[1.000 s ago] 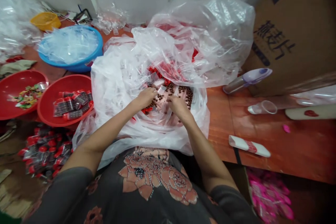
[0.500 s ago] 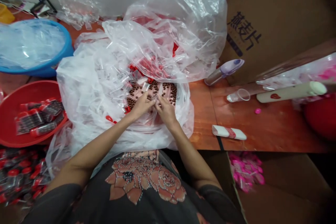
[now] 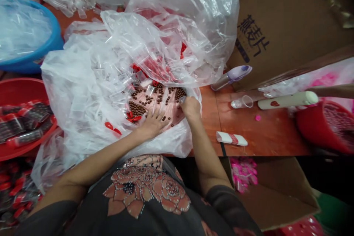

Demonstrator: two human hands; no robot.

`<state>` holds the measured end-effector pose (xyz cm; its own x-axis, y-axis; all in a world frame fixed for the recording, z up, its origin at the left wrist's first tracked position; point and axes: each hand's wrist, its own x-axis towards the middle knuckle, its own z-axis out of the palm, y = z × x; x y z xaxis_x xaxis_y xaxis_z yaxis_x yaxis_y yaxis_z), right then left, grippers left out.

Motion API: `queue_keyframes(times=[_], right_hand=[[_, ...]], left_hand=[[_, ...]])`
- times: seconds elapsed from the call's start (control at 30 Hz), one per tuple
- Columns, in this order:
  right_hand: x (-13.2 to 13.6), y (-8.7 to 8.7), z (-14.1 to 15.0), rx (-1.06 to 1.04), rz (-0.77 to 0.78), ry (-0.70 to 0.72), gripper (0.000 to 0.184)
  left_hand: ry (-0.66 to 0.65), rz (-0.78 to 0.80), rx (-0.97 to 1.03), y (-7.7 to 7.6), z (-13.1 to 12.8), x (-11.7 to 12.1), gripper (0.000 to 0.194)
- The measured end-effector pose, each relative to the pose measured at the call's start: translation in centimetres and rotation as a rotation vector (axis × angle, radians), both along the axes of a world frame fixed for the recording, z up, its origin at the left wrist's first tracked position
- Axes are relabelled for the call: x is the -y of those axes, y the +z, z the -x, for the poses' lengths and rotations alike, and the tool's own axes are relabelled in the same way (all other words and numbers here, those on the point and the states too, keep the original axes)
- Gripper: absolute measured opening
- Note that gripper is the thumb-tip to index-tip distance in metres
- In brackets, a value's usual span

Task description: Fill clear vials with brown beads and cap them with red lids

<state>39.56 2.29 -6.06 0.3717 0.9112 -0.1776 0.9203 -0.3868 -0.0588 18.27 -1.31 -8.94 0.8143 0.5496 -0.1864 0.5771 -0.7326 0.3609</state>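
My left hand [image 3: 153, 122] lies flat with its fingers spread at the near edge of a pink surface, among loose brown balls [image 3: 137, 109]. My right hand [image 3: 191, 107] is closed around a small clear plastic container [image 3: 182, 99], mostly hidden by the fingers, at the right side of the balls. Red plastic pieces [image 3: 135, 118] sit just left of my left hand. Small clear containers [image 3: 150, 90] lie beyond the balls. White plastic sheeting [image 3: 83, 92] surrounds the pile.
On the left stand a blue basin [image 3: 56, 29] of clear pieces and a red basin [image 3: 24, 84] with filled, red-capped containers. At right are a purple-topped tube [image 3: 232, 77], a clear cup [image 3: 242, 101], a white sleeve [image 3: 231, 138] and a large carton [image 3: 290, 18].
My hands, together over the balls half a second ago, have parted. The left has flattened nearer my body; the right has moved right with the clear container. The view has shifted rightward.
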Motion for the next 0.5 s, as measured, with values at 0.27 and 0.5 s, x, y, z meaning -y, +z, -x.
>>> queue_keyframes(times=[0.27, 0.5], right_hand=[[-4.5, -1.3, 0.6, -0.097, -0.12, 0.139, 0.044], [-6.0, -3.4, 0.6, -0.402, -0.198, 0.122, 0.042]], left_hand=[[0.012, -0.012, 0.003, -0.8, 0.0, 0.5, 0.054], [0.001, 0.034, 0.013, 0.0, 0.4, 0.2, 0.046]])
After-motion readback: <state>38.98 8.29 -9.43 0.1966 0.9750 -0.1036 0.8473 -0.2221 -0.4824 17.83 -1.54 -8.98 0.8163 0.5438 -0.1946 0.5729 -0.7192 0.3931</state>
